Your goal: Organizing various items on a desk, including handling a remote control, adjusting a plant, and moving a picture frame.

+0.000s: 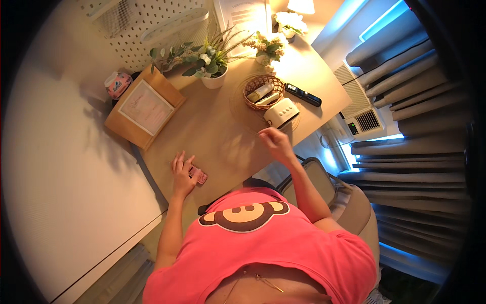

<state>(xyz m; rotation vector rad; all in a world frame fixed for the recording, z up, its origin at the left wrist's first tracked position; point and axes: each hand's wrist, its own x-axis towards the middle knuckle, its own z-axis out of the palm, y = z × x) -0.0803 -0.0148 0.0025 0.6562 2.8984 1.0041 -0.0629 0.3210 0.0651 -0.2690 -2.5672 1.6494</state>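
My left hand (183, 173) rests on the table with its fingers spread. Its thumb lies against a small pink patterned case (201, 176), whose kind I cannot make out. Over the table's right edge, my right hand (276, 144) is raised with the fingers curled together. Whether anything is pinched between them is hidden. Just beyond it stands a small cream box-shaped device (281, 112) with a row of round buttons on top.
A wicker basket (249, 99) with small items and a black handheld device (304, 95) sit beyond the cream device. A wooden stand (120, 115) holds a framed sheet at left. Potted plants (215, 80) line the table's back (202, 119). A chair (349, 207) is at right.
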